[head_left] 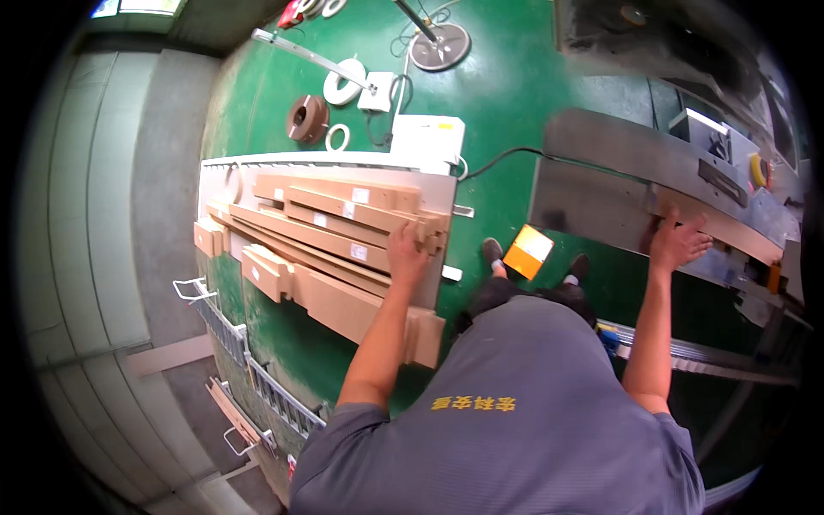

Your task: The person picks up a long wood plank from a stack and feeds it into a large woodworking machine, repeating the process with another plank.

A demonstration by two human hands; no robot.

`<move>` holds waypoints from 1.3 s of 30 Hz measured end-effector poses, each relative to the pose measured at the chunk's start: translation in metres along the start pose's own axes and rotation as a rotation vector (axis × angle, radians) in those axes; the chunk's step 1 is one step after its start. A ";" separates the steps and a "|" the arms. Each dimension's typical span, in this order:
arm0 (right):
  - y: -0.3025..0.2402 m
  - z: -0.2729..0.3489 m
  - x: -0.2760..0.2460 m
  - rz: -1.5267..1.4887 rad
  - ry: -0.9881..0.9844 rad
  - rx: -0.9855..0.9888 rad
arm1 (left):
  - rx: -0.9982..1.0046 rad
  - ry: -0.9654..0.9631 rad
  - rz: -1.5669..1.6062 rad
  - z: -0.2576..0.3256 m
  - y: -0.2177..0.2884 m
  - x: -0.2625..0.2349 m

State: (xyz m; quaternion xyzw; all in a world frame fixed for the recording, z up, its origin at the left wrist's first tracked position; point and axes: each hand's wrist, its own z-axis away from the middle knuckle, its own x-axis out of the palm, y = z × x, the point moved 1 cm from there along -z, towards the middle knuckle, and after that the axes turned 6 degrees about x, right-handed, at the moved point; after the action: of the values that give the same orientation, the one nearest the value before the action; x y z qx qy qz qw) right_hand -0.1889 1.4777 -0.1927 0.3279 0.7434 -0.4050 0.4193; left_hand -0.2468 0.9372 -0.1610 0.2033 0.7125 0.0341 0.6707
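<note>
My left hand (407, 254) is at the near right end of a stack of long, narrow cardboard boxes (300, 233), its fingers bent over one box's end. Small white labels show on several of the boxes. My right hand (679, 242) is open, fingers spread, at the edge of a long brown cardboard piece (730, 230). That piece lies along a grey metal machine bed (592, 193) to my right, and its far end is partly hidden among machine parts.
A white-edged table (439, 193) carries the boxes. Between my feet sits a yellow-orange box (528, 252). Tape rolls (307, 118), a white unit (429, 137) and a round stand base (439, 47) are ahead on the green floor. A dark cable (502, 155) runs to the machine. Metal rails (704, 354) lie at right.
</note>
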 end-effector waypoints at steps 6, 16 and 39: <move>0.023 -0.009 0.030 0.077 0.094 0.012 | 0.134 -0.178 -0.095 -0.024 -0.039 0.005; 0.025 -0.017 0.022 0.100 -0.001 -0.050 | 0.423 -0.200 0.216 -0.049 0.035 -0.019; -0.054 0.017 -0.122 -1.174 -1.080 0.130 | 0.589 -0.073 0.396 -0.097 0.036 -0.022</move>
State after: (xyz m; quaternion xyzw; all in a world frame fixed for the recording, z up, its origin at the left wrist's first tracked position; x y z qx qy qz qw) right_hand -0.1745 1.4205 -0.0718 -0.3344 0.4636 -0.7050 0.4198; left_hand -0.3320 0.9845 -0.1189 0.5233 0.6140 -0.0508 0.5887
